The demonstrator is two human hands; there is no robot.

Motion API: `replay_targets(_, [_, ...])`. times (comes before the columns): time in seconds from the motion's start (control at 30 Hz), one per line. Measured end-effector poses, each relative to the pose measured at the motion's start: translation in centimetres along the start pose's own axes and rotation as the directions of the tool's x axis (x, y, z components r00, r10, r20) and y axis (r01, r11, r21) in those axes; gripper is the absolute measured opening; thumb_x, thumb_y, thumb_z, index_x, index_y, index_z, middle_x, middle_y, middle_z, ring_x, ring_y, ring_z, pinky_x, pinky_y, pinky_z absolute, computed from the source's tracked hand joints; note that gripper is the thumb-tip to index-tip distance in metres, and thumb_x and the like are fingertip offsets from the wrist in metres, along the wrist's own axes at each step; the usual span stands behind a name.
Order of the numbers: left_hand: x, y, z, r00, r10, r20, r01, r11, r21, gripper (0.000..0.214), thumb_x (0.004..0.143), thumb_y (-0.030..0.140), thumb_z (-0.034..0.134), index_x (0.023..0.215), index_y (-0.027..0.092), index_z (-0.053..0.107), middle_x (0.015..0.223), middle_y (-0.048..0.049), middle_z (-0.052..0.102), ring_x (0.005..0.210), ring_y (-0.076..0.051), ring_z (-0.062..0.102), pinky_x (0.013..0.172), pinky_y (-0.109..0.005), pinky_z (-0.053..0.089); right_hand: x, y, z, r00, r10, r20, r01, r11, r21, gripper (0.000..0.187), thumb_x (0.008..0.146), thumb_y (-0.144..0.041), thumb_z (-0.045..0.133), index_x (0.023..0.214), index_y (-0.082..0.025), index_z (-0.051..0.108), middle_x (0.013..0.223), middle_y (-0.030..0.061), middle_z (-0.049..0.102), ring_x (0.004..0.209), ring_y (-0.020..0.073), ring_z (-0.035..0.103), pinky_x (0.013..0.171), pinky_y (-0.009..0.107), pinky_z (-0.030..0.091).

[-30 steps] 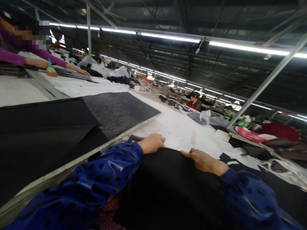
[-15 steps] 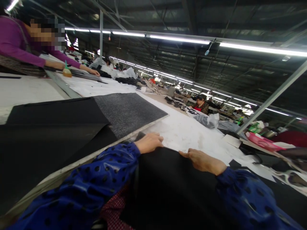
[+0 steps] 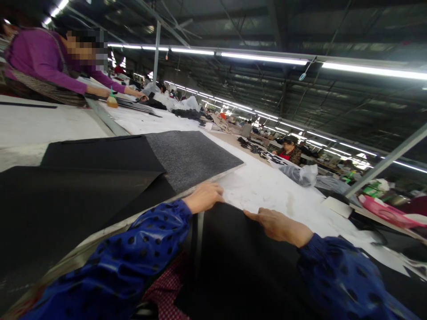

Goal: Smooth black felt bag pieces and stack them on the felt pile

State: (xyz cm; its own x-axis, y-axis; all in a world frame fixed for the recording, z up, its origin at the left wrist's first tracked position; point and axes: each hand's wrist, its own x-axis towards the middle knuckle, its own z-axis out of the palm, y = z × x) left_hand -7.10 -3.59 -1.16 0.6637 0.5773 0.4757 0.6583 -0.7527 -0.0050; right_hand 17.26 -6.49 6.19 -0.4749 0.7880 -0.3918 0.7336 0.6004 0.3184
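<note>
A black fabric sheet (image 3: 240, 258) lies in front of me, its far edge on the white table top (image 3: 267, 191). My left hand (image 3: 203, 196) is curled over that far edge at its left end, fingers closed on the cloth. My right hand (image 3: 275, 224) grips the same edge a little to the right, thumb pointing left along it. Both arms wear blue sleeves with dark dots.
On the left, black fabric (image 3: 83, 178) and a grey felt sheet (image 3: 190, 153) cover a neighbouring table. A person in purple (image 3: 43, 62) leans over the far left table beside an orange bottle (image 3: 111, 100). Another person (image 3: 289, 150) sits farther back. A pink tray (image 3: 383, 210) lies at the right.
The view has swung a little rightward and down. Both hands stay on the fabric's far edge and have slid slightly leftward with it.
</note>
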Motion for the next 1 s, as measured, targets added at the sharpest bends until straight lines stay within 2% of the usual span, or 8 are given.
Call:
replay_targets(0.23, [0.1,0.1,0.5,0.998,-0.050,-0.034,0.048,0.998,-0.043,0.031,0.084,0.010,0.042,0.088,0.023,0.069,0.085,-0.0036,0.061,0.084,-0.016,0.050,0.071,-0.028,0.037,1.9,-4.1,-0.9,0.990,0.068,-0.121,-0.073,0.997,-0.035,0.067,0.084,-0.005,0.030,0.144,-0.035,0.021,0.107,0.0150,0.052,0.084,0.0247,0.058,0.070,0.035,0.043])
replay_targets(0.3, [0.0,0.0,0.8,0.997,-0.058,-0.059,0.053,0.995,-0.083,0.031,0.085,0.011,0.041,0.089,0.024,0.070,0.085,-0.0030,0.061,0.084,-0.015,0.052,0.073,-0.027,0.038,2.4,-2.5,-0.5,0.985,-0.023,-0.168,0.025,1.000,0.008,0.063,0.085,-0.009,0.035,0.143,-0.034,0.027,0.110,0.0130,0.051,0.091,0.0244,0.056,0.075,0.035,0.043])
replay_targets(0.4, [-0.2,-0.3,1.3,0.992,-0.071,-0.106,0.056,0.989,-0.136,0.032,0.087,0.013,0.040,0.090,0.023,0.070,0.085,-0.0030,0.061,0.083,-0.015,0.053,0.074,-0.026,0.039,1.8,3.4,1.8,0.976,-0.106,-0.189,0.146,0.965,0.217,0.051,0.087,-0.025,0.045,0.137,-0.032,0.038,0.115,0.0076,0.051,0.098,0.0198,0.054,0.086,0.031,0.043])
replay_targets(0.57, [-0.4,-0.4,1.6,0.981,-0.082,-0.174,0.052,0.984,-0.169,0.032,0.089,0.014,0.038,0.093,0.023,0.069,0.089,-0.0033,0.061,0.084,-0.015,0.053,0.074,-0.025,0.039,-3.1,12.7,6.9,0.993,0.118,-0.022,-0.086,0.826,0.558,0.041,0.086,-0.050,0.046,0.116,-0.023,0.054,0.106,0.0076,0.059,0.095,0.0210,0.056,0.084,0.032,0.045])
replay_targets(0.67, [-0.5,-0.3,1.5,0.979,-0.089,-0.184,0.055,0.982,-0.180,0.032,0.090,0.016,0.038,0.095,0.022,0.068,0.090,-0.0037,0.061,0.084,-0.014,0.054,0.073,-0.024,0.039,-5.9,13.9,8.3,0.987,0.145,0.069,-0.156,0.759,0.632,0.038,0.085,-0.049,0.045,0.109,-0.021,0.054,0.094,0.0060,0.061,0.085,0.0201,0.057,0.075,0.031,0.045])
replay_targets(0.77, [-0.6,-0.2,1.6,0.977,-0.110,-0.181,0.073,0.978,-0.196,0.031,0.091,0.017,0.038,0.097,0.023,0.068,0.091,-0.0034,0.061,0.084,-0.014,0.055,0.073,-0.024,0.040,-7.1,13.5,8.8,0.988,0.141,0.062,-0.147,0.741,0.655,0.035,0.081,-0.046,0.051,0.104,-0.020,0.053,0.081,0.0024,0.057,0.077,0.0187,0.054,0.070,0.031,0.044])
replay_targets(0.9, [-0.5,-0.3,1.8,0.977,-0.112,-0.181,0.074,0.976,-0.206,0.031,0.092,0.020,0.037,0.098,0.023,0.068,0.093,-0.0033,0.061,0.085,-0.015,0.056,0.074,-0.024,0.040,-7.1,13.6,9.3,0.984,0.171,-0.058,-0.090,0.746,0.660,0.028,0.074,-0.043,0.059,0.086,-0.019,0.055,0.097,0.0054,0.055,0.092,0.0206,0.052,0.084,0.034,0.042])
replay_targets(1.0, [-0.5,-0.4,1.9,0.976,-0.100,-0.193,0.058,0.976,-0.212,0.032,0.092,0.022,0.036,0.098,0.023,0.067,0.092,-0.0038,0.060,0.085,-0.015,0.056,0.074,-0.024,0.041,-7.2,13.8,9.4,0.979,0.202,-0.011,-0.137,0.704,0.696,0.031,0.070,-0.041,0.061,0.089,-0.018,0.055,0.096,0.0060,0.057,0.090,0.0208,0.054,0.083,0.035,0.044])
